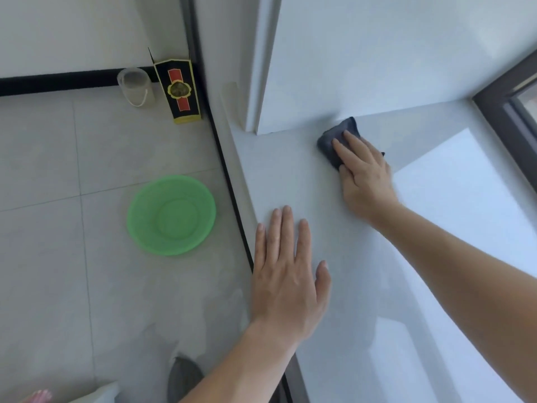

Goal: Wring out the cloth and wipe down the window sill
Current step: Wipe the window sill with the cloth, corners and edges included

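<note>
We wipe the far corner of the sill while bracing near its front edge.

Nearest us, our left hand [286, 274] lies open and flat on the window sill [290, 170], gripping nothing; we judge it props our weight for the long reach. Left of it, on the floor, a green basin [171, 214] sits within easy reach, likely for wringing. Beyond, our right hand [363, 173] presses flat, fingers extended, on the dark cloth [334, 141], pinning it to the sill just beside the wall corner so it rubs the surface rather than slides loose. Farthest off, left of both hands, a clear bucket [135, 85] and a black-and-yellow box [178, 93] stand against the wall.
</note>
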The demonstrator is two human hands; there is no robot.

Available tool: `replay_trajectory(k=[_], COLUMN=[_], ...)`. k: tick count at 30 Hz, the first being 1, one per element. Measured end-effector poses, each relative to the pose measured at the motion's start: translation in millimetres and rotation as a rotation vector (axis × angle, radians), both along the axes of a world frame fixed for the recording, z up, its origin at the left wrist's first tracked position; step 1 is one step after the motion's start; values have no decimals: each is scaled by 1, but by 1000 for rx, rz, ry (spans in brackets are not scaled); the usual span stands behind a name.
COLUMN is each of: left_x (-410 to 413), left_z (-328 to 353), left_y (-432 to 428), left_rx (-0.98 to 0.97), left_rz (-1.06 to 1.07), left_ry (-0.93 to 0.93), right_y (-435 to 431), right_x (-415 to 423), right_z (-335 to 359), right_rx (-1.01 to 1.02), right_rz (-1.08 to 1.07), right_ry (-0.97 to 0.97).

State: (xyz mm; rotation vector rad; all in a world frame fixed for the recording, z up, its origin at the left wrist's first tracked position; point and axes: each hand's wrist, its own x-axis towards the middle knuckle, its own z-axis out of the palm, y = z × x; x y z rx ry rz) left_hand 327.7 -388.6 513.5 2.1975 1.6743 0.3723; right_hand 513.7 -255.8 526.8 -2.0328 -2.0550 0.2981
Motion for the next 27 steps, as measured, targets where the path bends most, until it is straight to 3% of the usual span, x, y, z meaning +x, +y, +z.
replay_trajectory(k=[3, 5, 11, 15, 20, 24, 25, 27], left_x=[2, 6, 12, 13, 14, 14, 13, 12], left_z=[-1, -1, 2, 4, 5, 5, 4, 4], left_y=[-3, -10, -31, -54, -80, -92, -93, -92], left_rx=[10, -11, -37, -32, -48, -47, -47, -47], left_rz=[15, 29, 61, 1, -36, -61, -57, -51], left_ry=[30, 48, 20, 25, 28, 29, 25, 22], right_y=[0, 5, -6, 2, -7, -55, -46, -14], right_x=[-49, -45, -14, -45, -59, -39, -34, -35], right_z=[-2, -4, -5, -6, 0, 2, 2, -2], right_rx=[-15, -13, 30, 16, -17, -36, -21, 8], right_rz=[445, 594, 235, 585, 538, 937, 964, 814], right_ry=[-36, -85, 35, -33, 23, -50, -75, -71])
